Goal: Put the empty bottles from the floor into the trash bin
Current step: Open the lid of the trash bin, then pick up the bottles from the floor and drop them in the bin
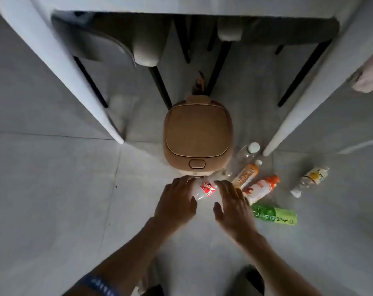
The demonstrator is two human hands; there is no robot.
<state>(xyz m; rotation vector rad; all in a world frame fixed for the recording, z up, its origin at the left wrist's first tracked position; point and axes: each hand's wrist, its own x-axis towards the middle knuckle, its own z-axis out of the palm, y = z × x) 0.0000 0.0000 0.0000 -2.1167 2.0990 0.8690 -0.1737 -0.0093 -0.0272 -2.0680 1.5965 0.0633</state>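
Above me a pale surface [202, 5] spans the top of the view, its 2 white legs [79, 82] splaying down onto the grey tiled floor [42, 189]. Under the surface, left of its middle, a grey chair [91, 41] is tucked in on thin black legs [160, 86]. Right of that chair sits a darker seat [288, 33], also on black legs. Something small and brownish [199, 82] lies on the floor beneath the surface, too blurred to name. A pinkish cloth [369, 80] hangs by the surface's right leg.
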